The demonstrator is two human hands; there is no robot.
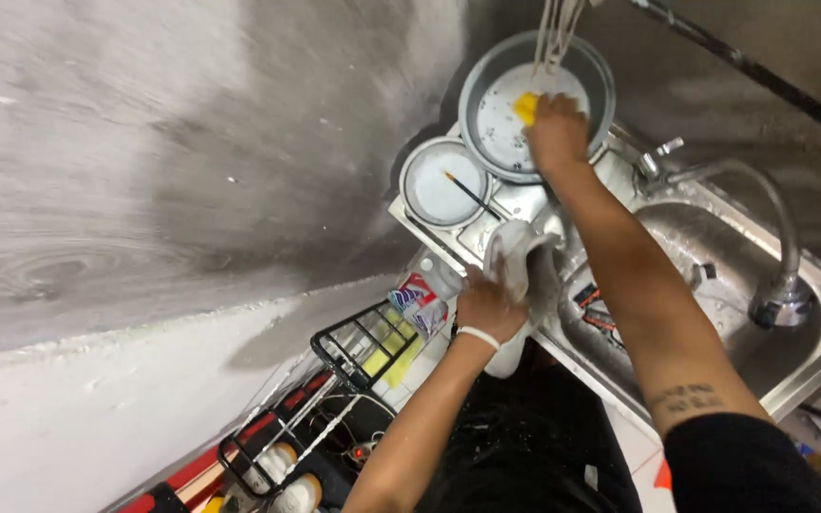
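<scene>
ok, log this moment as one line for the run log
right hand: presses yellow sponge in grey pot | left hand: grips white cloth | steel sink beside

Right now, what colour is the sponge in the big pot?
Yellow. The sponge sits under the right hand inside the grey pot; the head view shows it best.

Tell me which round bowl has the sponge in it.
The bigger grey bowl, farther from the person: the right hand presses a yellow sponge inside it. The smaller bowl beside it holds only a thin stick.
</scene>
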